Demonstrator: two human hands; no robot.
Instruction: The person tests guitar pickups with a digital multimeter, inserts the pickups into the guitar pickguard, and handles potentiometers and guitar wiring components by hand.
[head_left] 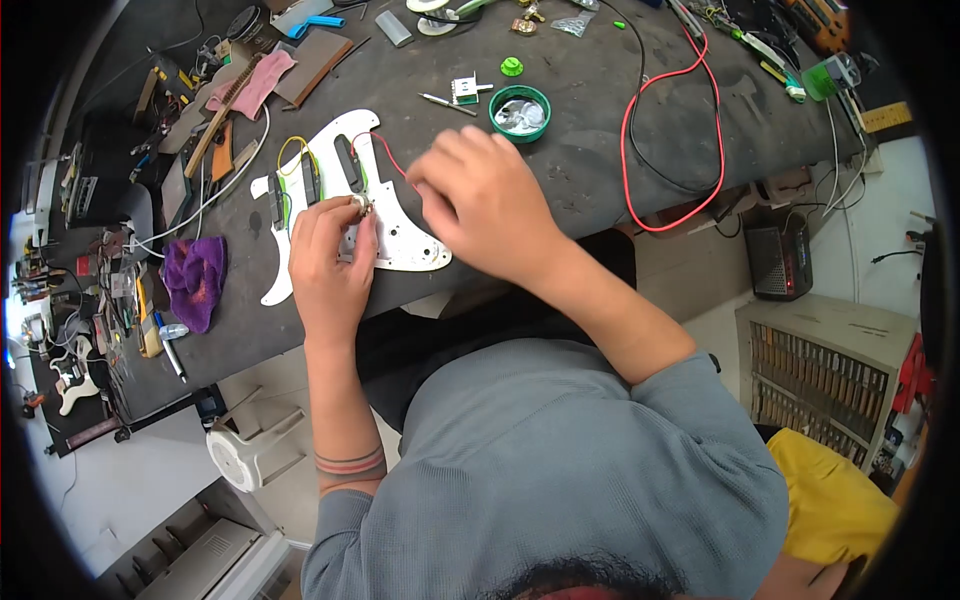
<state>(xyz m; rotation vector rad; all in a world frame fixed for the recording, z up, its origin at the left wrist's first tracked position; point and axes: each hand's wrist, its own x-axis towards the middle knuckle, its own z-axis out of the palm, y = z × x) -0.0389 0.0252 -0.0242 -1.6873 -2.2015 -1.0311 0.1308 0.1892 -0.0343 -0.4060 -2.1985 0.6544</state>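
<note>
A white guitar pickguard [432, 252] lies on the dark workbench with black pickups [311, 178] set in it. My left hand [330, 252] is closed over the pickguard, pinching a small round metal potentiometer [361, 206] between thumb and fingers. From the pickup nearest my right side, a red wire [388, 152] runs up to the fingertips of my right hand [485, 195]. That hand is raised beside the pickguard with its fingers curled and pinched at the wire's end. A yellow wire [292, 142] loops above the middle pickup.
Beyond my hands are a green bowl [547, 104] of silvery material, a selector switch [466, 90], a slim pen-like tool [446, 104] and a green knob [512, 66]. Red cable [627, 150] loops at right. A purple cloth [193, 283] and crowded tools lie left.
</note>
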